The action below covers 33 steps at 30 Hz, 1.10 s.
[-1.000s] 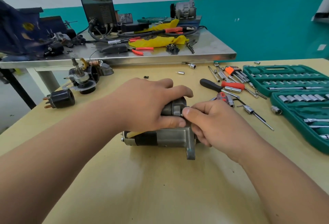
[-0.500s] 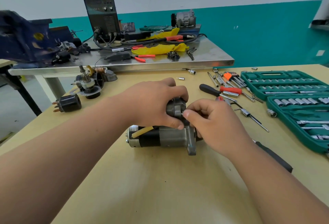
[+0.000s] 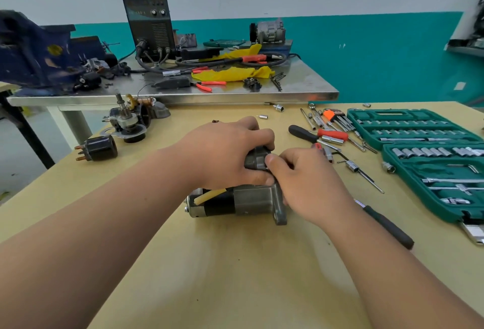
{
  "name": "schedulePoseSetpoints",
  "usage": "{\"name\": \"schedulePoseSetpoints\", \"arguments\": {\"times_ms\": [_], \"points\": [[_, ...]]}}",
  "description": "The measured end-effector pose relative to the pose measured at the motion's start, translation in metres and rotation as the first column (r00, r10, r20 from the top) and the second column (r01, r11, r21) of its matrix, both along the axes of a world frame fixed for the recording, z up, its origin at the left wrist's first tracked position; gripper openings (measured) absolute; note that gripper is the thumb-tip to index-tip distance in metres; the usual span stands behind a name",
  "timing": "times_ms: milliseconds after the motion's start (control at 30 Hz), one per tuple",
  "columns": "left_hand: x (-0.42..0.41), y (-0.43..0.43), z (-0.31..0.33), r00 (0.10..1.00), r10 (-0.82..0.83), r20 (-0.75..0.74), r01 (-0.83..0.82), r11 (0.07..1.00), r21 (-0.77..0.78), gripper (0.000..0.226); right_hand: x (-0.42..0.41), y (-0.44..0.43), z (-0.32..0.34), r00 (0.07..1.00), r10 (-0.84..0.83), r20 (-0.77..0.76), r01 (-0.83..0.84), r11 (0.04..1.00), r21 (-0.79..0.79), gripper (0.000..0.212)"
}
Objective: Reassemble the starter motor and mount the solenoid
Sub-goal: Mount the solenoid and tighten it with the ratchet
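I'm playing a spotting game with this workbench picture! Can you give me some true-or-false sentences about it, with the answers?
1. The left hand and the right hand are both on the grey and black metal starter motor. True.
2. The green plastic socket case is closed. False: it lies open, with shiny sockets showing.
3. The black cylinder with copper pins lies on the tan table, away from both hands. True.
4. The yellow cloth is on the tan table. False: it is on the steel table behind.
5. The right hand holds the red-handled screwdriver. False: that lies on the table beyond it.
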State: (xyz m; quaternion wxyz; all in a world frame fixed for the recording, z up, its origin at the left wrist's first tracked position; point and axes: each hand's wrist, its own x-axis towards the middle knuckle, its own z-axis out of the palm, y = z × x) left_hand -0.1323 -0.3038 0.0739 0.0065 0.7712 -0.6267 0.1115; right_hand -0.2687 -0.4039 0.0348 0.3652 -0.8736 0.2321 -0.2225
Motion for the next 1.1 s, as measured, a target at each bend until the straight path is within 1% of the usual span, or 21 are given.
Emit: {"name": "schedulePoseSetpoints", "arguments": {"times_ms": [67,133,167,200,233,300,367,400,467,533,567,633,700,800,867,933,967,1000,1033,1067,1100], "points": [[-0.002,0.002,-0.001,1.000,-0.001,0.009,0.001,1.000,-0.006,0.054,-0.003,-0.011,0.003,0.999,0.032,-0.028,-0.032,0.999,-0.013,0.043],[-0.003,0.003,-0.001,1.000,-0.007,0.016,0.007,1.000,-0.009,0.047,-0.011,-0.038,0.005,0.996,0.026,-0.081,-0.027,1.000,-0.008,0.037],[-0.003,0.003,-0.001,1.000,-0.009,0.013,0.009,1.000,-0.012,0.045,-0.016,-0.055,0.006,0.992,0.000,-0.123,-0.011,0.996,-0.093,0.029],[-0.002,0.003,-0.002,1.000,-0.011,0.009,0.011,1.000,-0.015,0.043,-0.021,-0.072,0.005,0.983,-0.030,-0.182,-0.012,0.974,-0.224,0.021],[-0.002,0.003,-0.001,1.000,-0.013,0.006,0.013,1.000,-0.017,0.042,-0.027,-0.088,0.001,0.963,-0.050,-0.263,-0.048,0.934,-0.353,0.020],[0.001,0.002,-0.001,1.000,-0.015,-0.002,0.015,1.000,-0.015,0.041,-0.041,-0.111,-0.009,0.856,-0.081,-0.511,-0.233,0.822,-0.520,0.046],[0.006,0.004,0.001,1.000,-0.019,-0.020,0.019,1.000,-0.004,0.040,-0.051,-0.124,-0.019,0.715,-0.139,-0.685,-0.423,0.695,-0.582,0.073],[0.010,0.006,0.002,0.999,-0.017,-0.032,0.017,1.000,0.001,0.040,-0.054,-0.127,-0.020,0.687,-0.152,-0.710,-0.490,0.625,-0.608,0.083],[0.016,0.011,0.005,0.999,-0.002,-0.053,0.003,1.000,0.011,0.040,-0.058,-0.133,-0.020,0.692,-0.111,-0.713,-0.583,0.496,-0.643,0.091],[0.022,0.016,0.006,0.998,0.028,-0.062,-0.027,0.999,0.022,0.044,-0.055,-0.134,-0.018,0.673,-0.046,-0.738,-0.674,0.374,-0.637,0.084],[0.024,0.018,0.007,0.997,0.045,-0.064,-0.043,0.999,0.025,0.046,-0.052,-0.134,-0.017,0.660,-0.015,-0.751,-0.708,0.324,-0.628,0.075],[0.024,0.021,0.007,0.996,0.066,-0.064,-0.065,0.998,0.021,0.047,-0.045,-0.131,-0.014,0.663,0.035,-0.748,-0.726,0.275,-0.630,0.057],[0.022,0.024,0.006,0.996,0.064,-0.056,-0.064,0.998,0.010,0.046,-0.038,-0.128,-0.016,0.681,0.050,-0.730,-0.714,0.265,-0.648,0.050],[0.020,0.026,0.003,0.998,0.040,-0.040,-0.041,0.999,-0.018,0.038,-0.027,-0.114,-0.028,0.689,0.053,-0.723,-0.704,0.284,-0.650,0.038],[0.019,0.028,0.003,0.998,0.047,-0.041,-0.047,0.999,-0.002,0.054,-0.022,-0.106,-0.035,0.706,0.049,-0.707,-0.680,0.325,-0.657,0.033],[0.019,0.028,0.004,0.998,0.055,-0.034,-0.054,0.998,0.016,0.062,-0.021,-0.105,-0.036,0.732,0.047,-0.679,-0.634,0.412,-0.655,0.030],[0.019,0.028,0.003,0.998,0.053,-0.034,-0.053,0.999,0.015,0.058,-0.023,-0.106,-0.037,0.753,0.056,-0.656,-0.595,0.486,-0.641,0.026],[0.019,0.028,0.002,0.998,0.051,-0.033,-0.050,0.999,0.006,0.052,-0.025,-0.106,-0.038,0.797,0.088,-0.598,-0.520,0.602,-0.606,0.021],[0.020,0.027,0.000,0.999,0.045,-0.029,-0.045,0.999,-0.003,0.047,-0.028,-0.105,-0.039,0.862,0.126,-0.491,-0.410,0.742,-0.531,0.016],[0.020,0.027,-0.001,0.999,0.039,-0.020,-0.039,0.999,-0.007,0.042,-0.030,-0.101,-0.040,0.928,0.151,-0.341,-0.289,0.868,-0.403,0.013],[0.020,0.027,-0.002,0.999,0.036,-0.009,-0.036,0.999,-0.008,0.040,-0.030,-0.094,-0.038,0.972,0.160,-0.175,-0.197,0.954,-0.225,0.009]]}}
